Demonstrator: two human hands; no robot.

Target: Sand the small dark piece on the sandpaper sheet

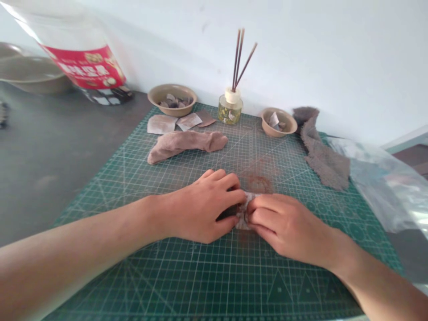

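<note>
A small, whitish, mottled flat piece (243,222) lies at the middle of the green cutting mat (214,276), mostly covered by fingers. From its left side, my left hand (203,205) curls thumb and fingertips onto its edge. The closed fingers of my right hand (287,223) press on it from the right; whether something else is pinched in them is hidden. Reddish-brown dust (259,182) stains the mat just beyond my hands. Behind my left hand, a crumpled brownish-pink cloth (183,143) stretches across the mat.
Flat greyish pieces (162,124) lie near a tan bowl (172,110) of fragments. A reed diffuser (230,109) and a smaller bowl (279,133) stand by the wall. At right are a brown-grey cloth (326,162) and clear plastic (384,187); at left, a red-labelled jar (87,67).
</note>
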